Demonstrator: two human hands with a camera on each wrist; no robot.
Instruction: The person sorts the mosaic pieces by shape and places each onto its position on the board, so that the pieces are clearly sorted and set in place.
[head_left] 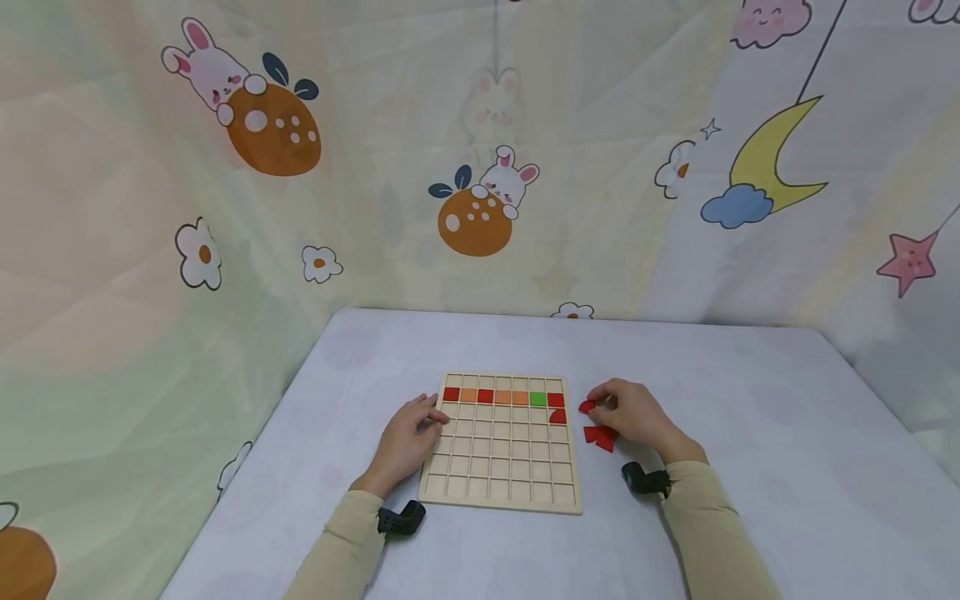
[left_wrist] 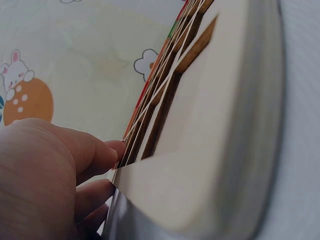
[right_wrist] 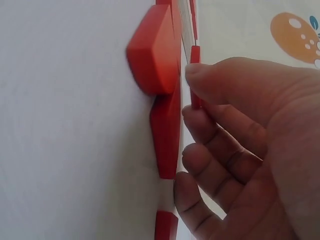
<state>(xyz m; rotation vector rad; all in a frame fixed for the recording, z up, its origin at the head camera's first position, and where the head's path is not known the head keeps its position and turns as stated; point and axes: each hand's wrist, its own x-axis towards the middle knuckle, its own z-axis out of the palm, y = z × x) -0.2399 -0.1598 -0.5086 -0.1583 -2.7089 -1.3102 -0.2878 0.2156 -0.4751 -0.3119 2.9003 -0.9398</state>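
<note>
On the white table lies a wooden grid board [head_left: 498, 454] with one row of red, orange and green square tiles near its top. A red piece [head_left: 557, 416] with a curved edge sits in the rightmost cell below that row. My left hand [head_left: 406, 442] rests at the board's left edge, its fingertips touching the rim. Right of the board, my right hand [head_left: 633, 414] pinches a red piece [right_wrist: 195, 80] between thumb and finger. Beneath and beside that hand, several loose red pieces [head_left: 600, 437] lie close together, partly covered by it.
A dark wrist camera [head_left: 402, 518] is strapped to the left wrist, another [head_left: 645, 481] to the right. Behind the table [head_left: 750, 400] hangs a patterned cloth [head_left: 600, 100] with cartoon rabbits, flowers and a moon.
</note>
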